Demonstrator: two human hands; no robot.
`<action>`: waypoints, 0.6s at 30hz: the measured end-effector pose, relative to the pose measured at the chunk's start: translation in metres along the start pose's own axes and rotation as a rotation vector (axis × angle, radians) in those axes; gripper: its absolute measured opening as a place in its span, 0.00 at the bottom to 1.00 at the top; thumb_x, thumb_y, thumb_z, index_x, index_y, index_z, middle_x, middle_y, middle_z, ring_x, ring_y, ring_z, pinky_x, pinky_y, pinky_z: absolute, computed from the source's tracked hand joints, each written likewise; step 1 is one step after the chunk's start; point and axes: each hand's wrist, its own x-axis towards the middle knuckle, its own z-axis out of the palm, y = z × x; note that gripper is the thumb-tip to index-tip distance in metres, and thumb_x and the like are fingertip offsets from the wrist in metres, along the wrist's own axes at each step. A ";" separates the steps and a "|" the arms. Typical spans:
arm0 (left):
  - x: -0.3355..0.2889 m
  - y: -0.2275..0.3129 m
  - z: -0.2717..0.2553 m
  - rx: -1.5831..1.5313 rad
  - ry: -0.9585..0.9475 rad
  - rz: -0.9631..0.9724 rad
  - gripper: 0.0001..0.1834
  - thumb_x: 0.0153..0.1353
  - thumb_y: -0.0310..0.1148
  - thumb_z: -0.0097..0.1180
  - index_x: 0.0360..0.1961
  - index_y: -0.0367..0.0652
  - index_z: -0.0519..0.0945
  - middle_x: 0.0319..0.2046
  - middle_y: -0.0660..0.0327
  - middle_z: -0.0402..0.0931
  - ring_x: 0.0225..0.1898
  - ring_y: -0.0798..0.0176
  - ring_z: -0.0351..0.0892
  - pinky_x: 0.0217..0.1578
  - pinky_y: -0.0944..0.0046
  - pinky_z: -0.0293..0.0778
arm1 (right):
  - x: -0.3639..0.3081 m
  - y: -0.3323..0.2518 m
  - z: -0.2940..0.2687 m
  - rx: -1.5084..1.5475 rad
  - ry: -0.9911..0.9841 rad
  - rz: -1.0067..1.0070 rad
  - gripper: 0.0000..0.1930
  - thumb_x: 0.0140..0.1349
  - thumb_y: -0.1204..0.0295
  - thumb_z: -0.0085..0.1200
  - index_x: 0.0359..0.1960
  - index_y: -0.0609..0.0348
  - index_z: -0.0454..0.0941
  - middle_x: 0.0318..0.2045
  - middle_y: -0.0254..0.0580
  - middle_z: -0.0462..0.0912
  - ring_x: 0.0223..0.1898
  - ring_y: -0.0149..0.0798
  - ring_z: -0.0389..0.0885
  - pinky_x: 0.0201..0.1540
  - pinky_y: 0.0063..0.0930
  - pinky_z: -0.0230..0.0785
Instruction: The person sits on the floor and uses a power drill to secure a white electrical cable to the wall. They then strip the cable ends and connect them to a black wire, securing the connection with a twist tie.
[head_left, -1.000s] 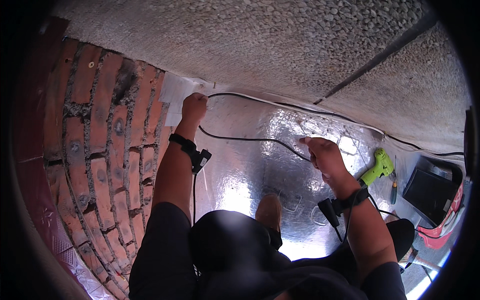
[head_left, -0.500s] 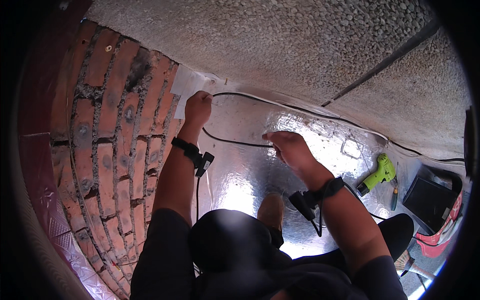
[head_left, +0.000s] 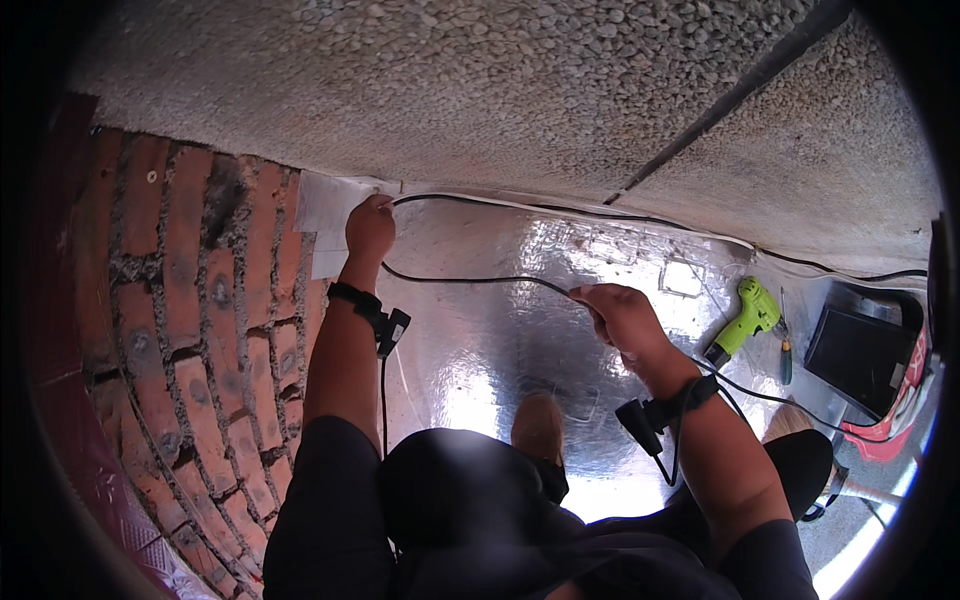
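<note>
A thin black cable (head_left: 480, 280) loops across a shiny silver-foil surface (head_left: 470, 330). My left hand (head_left: 371, 230) is closed on the cable at the bend of the loop, near the corner where the brick meets the pebbled wall. One strand runs from it to the right along the foot of that wall; the other crosses the foil to my right hand (head_left: 622, 318). The fingers of my right hand pinch this lower strand, and the cable shows again beyond the hand, toward the right. Dark straps with small black devices sit on both wrists.
Brickwork (head_left: 150, 300) rises on the left, and a pebbled wall (head_left: 500, 100) spans the far side. To the right lie a lime-green power drill (head_left: 747, 315), a screwdriver (head_left: 785, 360) and a red bag (head_left: 880, 445) with a black box-like thing (head_left: 856, 362). A brush lies near my knee.
My right hand has moved right and slightly down, and the lower strand between my hands is longer. My left hand keeps hold at the bend. The view has shifted a little.
</note>
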 end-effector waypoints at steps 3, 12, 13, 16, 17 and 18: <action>0.006 -0.003 0.008 0.000 -0.009 0.018 0.10 0.60 0.35 0.50 0.38 0.46 0.81 0.33 0.49 0.81 0.39 0.44 0.79 0.40 0.51 0.74 | -0.003 0.002 -0.003 0.155 0.042 0.080 0.14 0.66 0.65 0.50 0.39 0.65 0.81 0.17 0.27 0.66 0.16 0.23 0.61 0.17 0.20 0.50; 0.008 0.000 0.010 -0.019 -0.033 0.019 0.11 0.61 0.34 0.49 0.39 0.46 0.82 0.34 0.49 0.81 0.38 0.45 0.80 0.39 0.52 0.74 | 0.002 0.007 0.001 0.099 0.019 0.021 0.14 0.66 0.65 0.50 0.40 0.66 0.81 0.17 0.27 0.66 0.15 0.23 0.60 0.17 0.19 0.50; 0.007 0.000 0.009 -0.019 -0.043 -0.001 0.11 0.61 0.34 0.49 0.39 0.46 0.82 0.34 0.48 0.81 0.38 0.45 0.80 0.39 0.52 0.74 | 0.003 0.007 0.002 0.072 0.016 0.014 0.14 0.66 0.65 0.50 0.40 0.66 0.81 0.17 0.27 0.66 0.15 0.23 0.60 0.17 0.19 0.50; 0.000 0.003 0.002 -0.031 -0.038 -0.058 0.11 0.61 0.34 0.49 0.40 0.46 0.82 0.33 0.48 0.81 0.38 0.45 0.80 0.39 0.53 0.74 | 0.010 0.009 0.006 -0.049 -0.020 -0.109 0.14 0.66 0.65 0.50 0.39 0.64 0.81 0.18 0.27 0.66 0.16 0.23 0.60 0.18 0.19 0.51; -0.006 0.003 -0.004 -0.031 -0.027 -0.080 0.11 0.61 0.34 0.49 0.40 0.46 0.82 0.33 0.49 0.81 0.38 0.45 0.80 0.39 0.53 0.74 | 0.014 0.008 0.014 -0.086 -0.038 -0.175 0.14 0.65 0.64 0.50 0.39 0.63 0.81 0.18 0.27 0.66 0.16 0.24 0.61 0.18 0.19 0.52; -0.012 0.011 -0.012 -0.033 -0.025 -0.079 0.11 0.61 0.33 0.49 0.40 0.45 0.82 0.34 0.49 0.81 0.38 0.45 0.80 0.39 0.53 0.74 | 0.017 0.005 0.023 -0.074 -0.060 -0.170 0.14 0.65 0.64 0.50 0.40 0.63 0.82 0.18 0.28 0.67 0.16 0.24 0.61 0.18 0.19 0.52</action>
